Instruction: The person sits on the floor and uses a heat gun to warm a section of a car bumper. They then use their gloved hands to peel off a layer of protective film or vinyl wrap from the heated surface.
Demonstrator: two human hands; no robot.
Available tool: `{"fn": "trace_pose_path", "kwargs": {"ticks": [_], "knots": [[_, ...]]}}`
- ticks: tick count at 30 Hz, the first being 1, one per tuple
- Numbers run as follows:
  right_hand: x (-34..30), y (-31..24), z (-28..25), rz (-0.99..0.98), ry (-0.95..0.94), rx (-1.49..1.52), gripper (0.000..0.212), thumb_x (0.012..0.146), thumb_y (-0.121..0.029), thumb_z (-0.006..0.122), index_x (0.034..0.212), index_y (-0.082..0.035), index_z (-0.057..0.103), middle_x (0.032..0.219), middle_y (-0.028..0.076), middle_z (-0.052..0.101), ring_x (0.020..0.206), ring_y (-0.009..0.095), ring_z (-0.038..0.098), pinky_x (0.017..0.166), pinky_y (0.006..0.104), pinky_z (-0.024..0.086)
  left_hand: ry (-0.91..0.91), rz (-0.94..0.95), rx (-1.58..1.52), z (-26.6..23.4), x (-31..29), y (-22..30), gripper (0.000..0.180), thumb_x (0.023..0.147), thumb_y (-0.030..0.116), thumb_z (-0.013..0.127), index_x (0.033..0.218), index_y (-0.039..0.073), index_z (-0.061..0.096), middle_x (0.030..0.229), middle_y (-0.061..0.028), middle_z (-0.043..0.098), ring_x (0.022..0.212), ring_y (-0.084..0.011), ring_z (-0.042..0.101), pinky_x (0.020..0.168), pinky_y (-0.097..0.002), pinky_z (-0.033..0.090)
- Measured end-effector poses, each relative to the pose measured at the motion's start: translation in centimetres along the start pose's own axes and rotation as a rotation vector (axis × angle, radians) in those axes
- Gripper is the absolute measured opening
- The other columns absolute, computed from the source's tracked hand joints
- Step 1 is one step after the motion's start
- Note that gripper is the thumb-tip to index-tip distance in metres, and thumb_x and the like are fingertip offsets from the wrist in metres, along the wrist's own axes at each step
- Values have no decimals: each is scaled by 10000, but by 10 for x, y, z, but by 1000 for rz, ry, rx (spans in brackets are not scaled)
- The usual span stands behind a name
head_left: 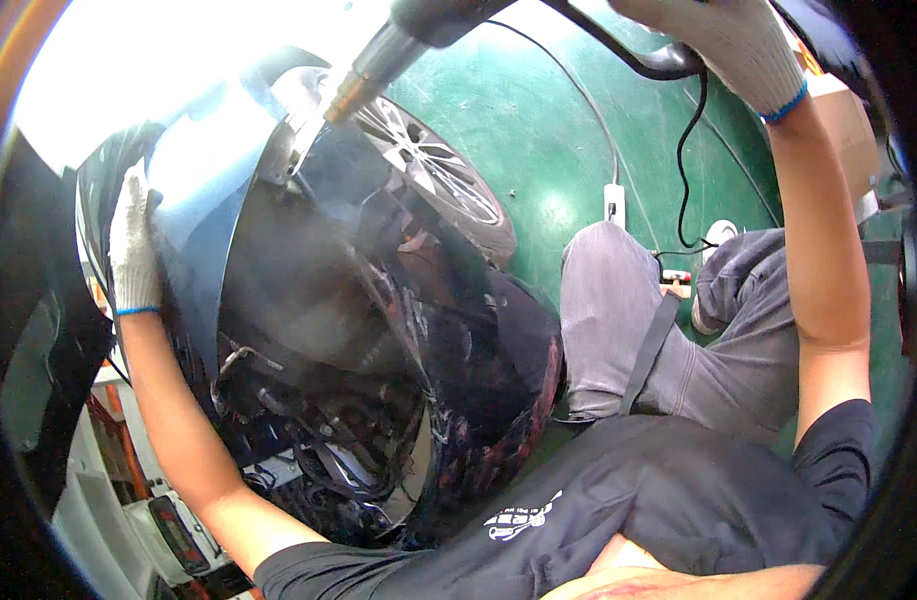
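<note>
My right hand (723,48), in a white knit glove with a blue cuff, grips a dark power tool (433,22) near the top edge. The tool has a tapered metal nozzle with a copper-coloured tip, aimed at the edge of a car's body panel; its exact kind is unclear. My left hand (135,240), gloved alike, lies with straight fingers along the outer side of the blue car panel (200,180). Beneath the panel is a dark, exposed cavity (308,290). A pale haze hangs there, below the nozzle.
A car wheel (433,165) is just beyond the cavity. Black cables cross the green floor (538,110), one reaching a white power strip (614,205). My bent knees are at the right. A cardboard box (843,135) stands past my right forearm. White equipment (163,535) sits lower left.
</note>
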State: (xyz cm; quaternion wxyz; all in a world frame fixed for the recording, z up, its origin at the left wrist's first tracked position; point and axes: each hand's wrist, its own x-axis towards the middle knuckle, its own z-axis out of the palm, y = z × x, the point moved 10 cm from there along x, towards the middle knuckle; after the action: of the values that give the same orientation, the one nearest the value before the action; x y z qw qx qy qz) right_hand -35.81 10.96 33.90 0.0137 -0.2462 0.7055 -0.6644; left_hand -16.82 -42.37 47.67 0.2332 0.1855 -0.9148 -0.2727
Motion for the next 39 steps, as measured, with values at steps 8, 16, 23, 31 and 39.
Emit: {"fn": "trace_pose_path", "kwargs": {"ticks": [8, 16, 23, 31, 39], "knots": [[1, 11, 5, 105, -88, -423, 467, 803, -88, 832, 1238, -4, 687, 1158, 79, 757, 1050, 145, 690, 931, 301, 528, 86, 16, 198, 2, -12, 10, 778, 1026, 593, 543, 1491, -30, 507, 1402, -159, 595, 1232, -230, 573, 1107, -381, 391], [-23, -23, 8, 73, 28, -311, 521, 822, -226, 815, 1267, 1, 668, 1038, 30, 747, 859, 100, 650, 730, 266, 504, 84, 87, 12, 9, -16, 20, 780, 1062, 579, 479, 1508, -61, 465, 1403, -104, 566, 1167, -167, 520, 1051, -301, 388], [-20, -9, -1, -56, 10, -397, 465, 825, -241, 827, 1215, -15, 710, 1032, 45, 745, 889, 112, 649, 808, 275, 509, 13, 155, 90, -2, 12, 5, 772, 1077, 564, 429, 1592, -1, 330, 1551, -152, 477, 1370, -212, 473, 1128, -342, 353], [-8, 5, 3, -110, -181, -351, 479, 835, -300, 817, 1223, -38, 717, 970, -1, 728, 746, 58, 604, 646, 236, 493, 23, 107, 116, -61, 63, -46, 772, 1050, 583, 502, 1564, 21, 377, 1452, -132, 545, 1201, -192, 545, 1005, -347, 441], [-16, -16, 6, 184, -108, -122, 498, 840, -266, 812, 1276, -54, 698, 997, -1, 731, 749, 67, 599, 639, 241, 474, 11, 113, 29, 7, -2, 23, 715, 1065, 545, 489, 1545, 20, 419, 1532, -95, 484, 1346, -185, 478, 1056, -320, 416]]}}
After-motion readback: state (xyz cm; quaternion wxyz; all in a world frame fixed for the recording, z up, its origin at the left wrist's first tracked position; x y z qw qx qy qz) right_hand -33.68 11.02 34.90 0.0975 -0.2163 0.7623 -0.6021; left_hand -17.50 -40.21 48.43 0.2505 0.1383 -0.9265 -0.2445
